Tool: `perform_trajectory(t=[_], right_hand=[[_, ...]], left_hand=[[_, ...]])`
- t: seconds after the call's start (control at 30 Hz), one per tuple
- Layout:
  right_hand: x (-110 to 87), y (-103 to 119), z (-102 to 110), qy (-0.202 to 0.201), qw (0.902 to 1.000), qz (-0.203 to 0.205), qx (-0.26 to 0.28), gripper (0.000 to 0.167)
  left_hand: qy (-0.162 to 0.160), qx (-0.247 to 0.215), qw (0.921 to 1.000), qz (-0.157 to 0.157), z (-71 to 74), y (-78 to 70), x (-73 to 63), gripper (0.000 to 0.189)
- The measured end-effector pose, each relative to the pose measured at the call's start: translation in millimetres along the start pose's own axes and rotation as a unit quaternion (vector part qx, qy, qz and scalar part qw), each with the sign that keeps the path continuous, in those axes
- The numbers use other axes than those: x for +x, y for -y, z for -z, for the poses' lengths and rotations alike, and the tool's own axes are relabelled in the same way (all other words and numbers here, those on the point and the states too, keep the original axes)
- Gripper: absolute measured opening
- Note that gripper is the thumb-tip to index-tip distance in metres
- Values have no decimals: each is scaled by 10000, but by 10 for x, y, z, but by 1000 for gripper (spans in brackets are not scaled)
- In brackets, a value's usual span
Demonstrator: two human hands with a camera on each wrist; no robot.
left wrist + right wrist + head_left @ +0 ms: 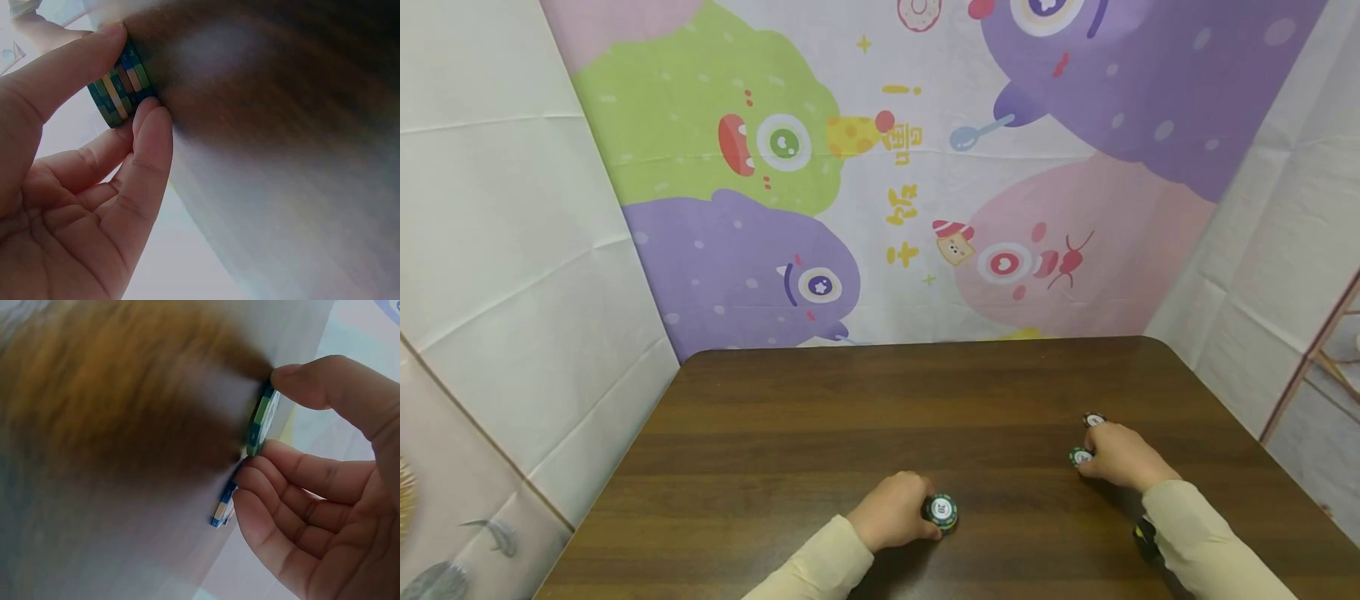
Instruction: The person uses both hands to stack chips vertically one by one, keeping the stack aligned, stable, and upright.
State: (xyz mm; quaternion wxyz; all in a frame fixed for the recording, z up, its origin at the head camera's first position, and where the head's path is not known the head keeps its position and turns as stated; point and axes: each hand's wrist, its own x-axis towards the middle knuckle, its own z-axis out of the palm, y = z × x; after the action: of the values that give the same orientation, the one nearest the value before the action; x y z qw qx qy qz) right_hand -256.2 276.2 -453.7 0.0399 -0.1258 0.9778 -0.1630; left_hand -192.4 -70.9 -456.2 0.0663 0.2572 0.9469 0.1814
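My left hand (891, 512) grips a short stack of poker chips (941, 510) by its edges, thumb on one side and fingers on the other. The top chip is green and white and reads 20. In the left wrist view the stack (120, 87) shows several green edges with a brownish one among them. Farther right, my right hand (1123, 457) pinches a green poker chip (263, 419) between thumb and fingers at the tabletop. Just beyond it lies a darker, brownish chip (1094, 419), close by the fingertips; whether they touch it I cannot tell.
The dark wooden table (820, 417) has rounded far corners. A cartoon-printed cloth (887, 308) hangs behind it, with pale cloth walls at both sides. A small black and yellow thing (1145, 537) shows beneath the right sleeve, its kind unclear.
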Motion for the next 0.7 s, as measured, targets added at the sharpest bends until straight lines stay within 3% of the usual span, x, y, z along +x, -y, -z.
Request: perform_trajectory(t=[0.47,0.7], right_hand=[[51,159,-42,-105,9992,326,204,21],[137,376,-61,-128,9973,558,455,23]], left_hand=[[-7,64,10000,-18,1,0,4,33],[-14,7,10000,-22,9,-6,1,32]])
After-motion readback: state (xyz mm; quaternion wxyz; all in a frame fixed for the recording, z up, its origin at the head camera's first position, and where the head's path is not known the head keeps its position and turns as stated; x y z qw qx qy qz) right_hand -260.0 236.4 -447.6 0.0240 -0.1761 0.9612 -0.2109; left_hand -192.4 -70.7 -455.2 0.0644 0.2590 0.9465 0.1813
